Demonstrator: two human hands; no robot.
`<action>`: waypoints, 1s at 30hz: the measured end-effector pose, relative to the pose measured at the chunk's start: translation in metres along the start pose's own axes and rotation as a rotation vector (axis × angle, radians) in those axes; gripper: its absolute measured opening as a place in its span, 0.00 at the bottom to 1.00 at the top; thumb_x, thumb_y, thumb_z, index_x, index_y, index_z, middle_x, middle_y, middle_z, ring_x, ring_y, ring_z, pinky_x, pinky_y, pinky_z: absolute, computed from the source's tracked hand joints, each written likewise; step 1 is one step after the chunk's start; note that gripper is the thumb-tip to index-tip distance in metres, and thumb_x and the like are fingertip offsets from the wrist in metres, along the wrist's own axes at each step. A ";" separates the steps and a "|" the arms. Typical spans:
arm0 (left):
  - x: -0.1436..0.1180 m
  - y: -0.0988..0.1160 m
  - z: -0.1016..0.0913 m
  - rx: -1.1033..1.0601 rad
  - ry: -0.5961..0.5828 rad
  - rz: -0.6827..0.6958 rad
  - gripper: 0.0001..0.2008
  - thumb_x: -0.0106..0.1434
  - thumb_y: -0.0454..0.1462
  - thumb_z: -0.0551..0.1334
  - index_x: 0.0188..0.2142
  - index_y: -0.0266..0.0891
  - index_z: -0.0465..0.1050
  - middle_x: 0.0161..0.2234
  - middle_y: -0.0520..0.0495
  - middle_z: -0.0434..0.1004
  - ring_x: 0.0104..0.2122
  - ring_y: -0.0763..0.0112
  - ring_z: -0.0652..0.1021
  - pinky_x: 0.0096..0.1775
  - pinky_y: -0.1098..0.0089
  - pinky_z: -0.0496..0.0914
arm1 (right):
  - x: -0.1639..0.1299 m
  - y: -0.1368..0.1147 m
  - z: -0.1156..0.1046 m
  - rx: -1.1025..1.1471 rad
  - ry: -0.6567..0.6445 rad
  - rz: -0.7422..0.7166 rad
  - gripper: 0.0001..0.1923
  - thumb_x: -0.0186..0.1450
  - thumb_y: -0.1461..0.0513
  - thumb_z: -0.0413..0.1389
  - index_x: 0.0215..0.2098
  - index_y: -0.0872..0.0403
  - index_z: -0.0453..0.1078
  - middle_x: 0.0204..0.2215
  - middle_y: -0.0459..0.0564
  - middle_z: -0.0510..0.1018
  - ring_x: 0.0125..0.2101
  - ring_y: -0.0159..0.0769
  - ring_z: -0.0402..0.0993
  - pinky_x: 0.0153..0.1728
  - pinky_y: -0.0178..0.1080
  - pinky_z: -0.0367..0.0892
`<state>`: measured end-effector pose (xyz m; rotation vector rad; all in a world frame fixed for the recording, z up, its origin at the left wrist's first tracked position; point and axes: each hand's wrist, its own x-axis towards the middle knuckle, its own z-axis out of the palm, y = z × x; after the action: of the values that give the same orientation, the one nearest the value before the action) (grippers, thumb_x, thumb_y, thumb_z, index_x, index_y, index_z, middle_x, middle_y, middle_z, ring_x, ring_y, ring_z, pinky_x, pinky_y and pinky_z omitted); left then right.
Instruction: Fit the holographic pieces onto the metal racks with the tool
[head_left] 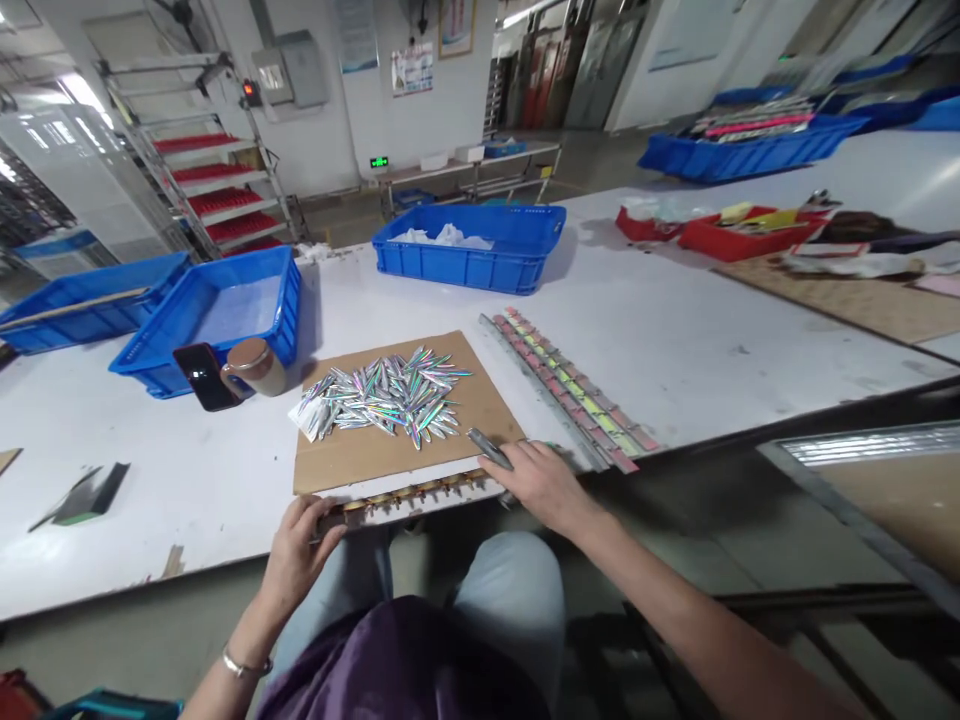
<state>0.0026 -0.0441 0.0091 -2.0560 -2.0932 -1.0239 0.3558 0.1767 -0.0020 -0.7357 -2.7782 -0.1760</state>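
Note:
My left hand pinches the left end of a long, narrow strip lined with small gold-brown pieces, lying along the table's front edge. At the strip's other end, my right hand is closed around a grey stick-like tool; its exact kind is unclear. Just beyond the strip lies a brown cardboard sheet. Spread over it is a pile of shiny, silver, slender fish-shaped pieces. To the right of the cardboard, several long strips with pink, yellow and grey parts lie side by side.
At the left, a phone leans near a brown-lidded mug and a blue crate. Another blue crate with white material stands at the back. Red trays are farther right. A bent dark-and-green piece lies left.

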 end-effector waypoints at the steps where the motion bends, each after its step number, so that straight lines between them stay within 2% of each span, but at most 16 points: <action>1: -0.002 -0.001 0.003 0.050 0.020 0.019 0.14 0.68 0.45 0.62 0.47 0.41 0.77 0.40 0.43 0.79 0.41 0.62 0.80 0.45 0.62 0.77 | 0.001 -0.005 0.001 -0.017 0.006 0.029 0.21 0.72 0.70 0.47 0.56 0.50 0.75 0.38 0.56 0.76 0.39 0.43 0.68 0.42 0.43 0.61; 3: -0.004 -0.005 0.007 0.109 0.049 0.049 0.13 0.69 0.45 0.61 0.47 0.42 0.77 0.39 0.43 0.78 0.40 0.62 0.79 0.46 0.61 0.76 | 0.001 -0.015 0.001 -0.030 0.014 0.103 0.20 0.70 0.70 0.49 0.54 0.51 0.76 0.37 0.57 0.75 0.39 0.44 0.67 0.42 0.43 0.61; 6: -0.002 -0.013 0.013 0.094 0.065 0.066 0.12 0.70 0.44 0.60 0.45 0.42 0.77 0.37 0.45 0.77 0.38 0.64 0.79 0.43 0.65 0.76 | 0.001 -0.031 0.002 -0.005 0.041 0.208 0.23 0.67 0.71 0.50 0.55 0.51 0.75 0.41 0.58 0.75 0.42 0.46 0.67 0.46 0.45 0.61; 9: 0.004 -0.019 0.015 0.075 0.053 0.063 0.13 0.70 0.47 0.59 0.42 0.42 0.78 0.36 0.46 0.78 0.36 0.66 0.80 0.40 0.68 0.76 | 0.001 -0.039 0.009 0.062 0.128 0.301 0.29 0.62 0.74 0.50 0.59 0.51 0.73 0.45 0.59 0.75 0.47 0.47 0.67 0.53 0.49 0.62; 11: 0.009 -0.019 0.010 0.058 0.013 0.043 0.15 0.70 0.48 0.59 0.41 0.42 0.78 0.36 0.46 0.78 0.37 0.65 0.81 0.41 0.68 0.77 | -0.002 -0.042 0.014 0.126 0.207 0.333 0.32 0.59 0.74 0.50 0.60 0.52 0.73 0.47 0.59 0.75 0.50 0.48 0.68 0.57 0.51 0.61; 14: 0.019 -0.011 -0.010 -0.018 -0.101 0.019 0.15 0.71 0.47 0.57 0.44 0.41 0.78 0.42 0.43 0.80 0.42 0.64 0.81 0.44 0.67 0.77 | -0.013 -0.052 0.017 0.253 0.376 0.362 0.31 0.59 0.73 0.48 0.59 0.53 0.73 0.52 0.59 0.74 0.54 0.49 0.69 0.59 0.53 0.63; 16: 0.031 -0.002 -0.026 -0.046 -0.126 -0.009 0.16 0.71 0.46 0.56 0.47 0.40 0.77 0.45 0.41 0.80 0.44 0.64 0.81 0.45 0.66 0.77 | -0.024 -0.066 0.017 0.368 0.548 0.460 0.27 0.64 0.71 0.47 0.57 0.52 0.75 0.54 0.59 0.74 0.54 0.48 0.71 0.57 0.52 0.66; 17: 0.040 0.002 -0.031 -0.040 -0.114 -0.022 0.16 0.71 0.45 0.56 0.47 0.39 0.77 0.43 0.41 0.80 0.42 0.64 0.81 0.45 0.65 0.77 | -0.030 -0.075 0.016 0.437 0.643 0.539 0.23 0.67 0.69 0.47 0.55 0.51 0.76 0.52 0.59 0.76 0.52 0.47 0.74 0.56 0.50 0.68; 19: 0.063 0.010 -0.033 -0.008 -0.098 -0.008 0.14 0.71 0.44 0.58 0.43 0.39 0.78 0.35 0.44 0.80 0.36 0.66 0.80 0.43 0.65 0.76 | -0.040 -0.097 0.017 0.652 0.741 0.709 0.17 0.70 0.63 0.51 0.52 0.50 0.77 0.48 0.58 0.79 0.46 0.47 0.78 0.50 0.48 0.73; 21: 0.092 0.017 -0.022 0.001 -0.162 0.092 0.13 0.70 0.44 0.60 0.38 0.39 0.79 0.32 0.45 0.79 0.33 0.66 0.78 0.45 0.63 0.74 | -0.047 -0.119 0.021 0.900 0.761 0.911 0.16 0.69 0.55 0.55 0.50 0.51 0.77 0.44 0.57 0.81 0.38 0.45 0.81 0.42 0.45 0.77; 22: 0.108 0.021 -0.011 -0.005 -0.188 0.141 0.12 0.70 0.43 0.60 0.39 0.39 0.79 0.35 0.43 0.79 0.36 0.65 0.79 0.46 0.63 0.74 | -0.050 -0.130 0.024 1.014 0.733 1.015 0.18 0.68 0.51 0.56 0.49 0.52 0.77 0.42 0.57 0.82 0.35 0.45 0.82 0.39 0.44 0.78; 23: 0.124 0.024 0.002 -0.005 -0.238 0.177 0.12 0.70 0.42 0.60 0.42 0.38 0.79 0.39 0.41 0.79 0.40 0.63 0.79 0.47 0.63 0.74 | -0.052 -0.140 0.028 1.110 0.682 1.111 0.22 0.66 0.47 0.57 0.49 0.53 0.77 0.41 0.57 0.82 0.32 0.45 0.82 0.36 0.43 0.78; 25: 0.155 0.034 0.031 0.022 -0.369 0.208 0.12 0.70 0.39 0.58 0.46 0.38 0.79 0.42 0.40 0.78 0.41 0.63 0.79 0.47 0.65 0.73 | -0.056 -0.157 0.037 1.248 0.562 1.266 0.29 0.62 0.41 0.58 0.50 0.53 0.77 0.42 0.57 0.83 0.32 0.46 0.82 0.35 0.42 0.79; 28: 0.190 0.053 0.073 0.162 -0.579 0.149 0.11 0.70 0.36 0.58 0.43 0.35 0.79 0.41 0.38 0.78 0.39 0.62 0.79 0.47 0.65 0.73 | -0.065 -0.171 0.053 1.386 0.447 1.395 0.35 0.56 0.37 0.60 0.50 0.52 0.77 0.45 0.57 0.83 0.35 0.49 0.83 0.36 0.42 0.79; 30: 0.205 0.066 0.096 0.250 -0.622 0.038 0.11 0.69 0.39 0.60 0.42 0.33 0.78 0.42 0.34 0.78 0.41 0.58 0.80 0.48 0.62 0.72 | -0.072 -0.175 0.063 1.447 0.415 1.426 0.37 0.53 0.35 0.62 0.49 0.51 0.78 0.46 0.57 0.83 0.36 0.51 0.84 0.37 0.44 0.80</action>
<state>0.0766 0.1750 0.0556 -2.4749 -2.2503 -0.0883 0.3146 0.0031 -0.0913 -1.5199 -0.8798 1.4476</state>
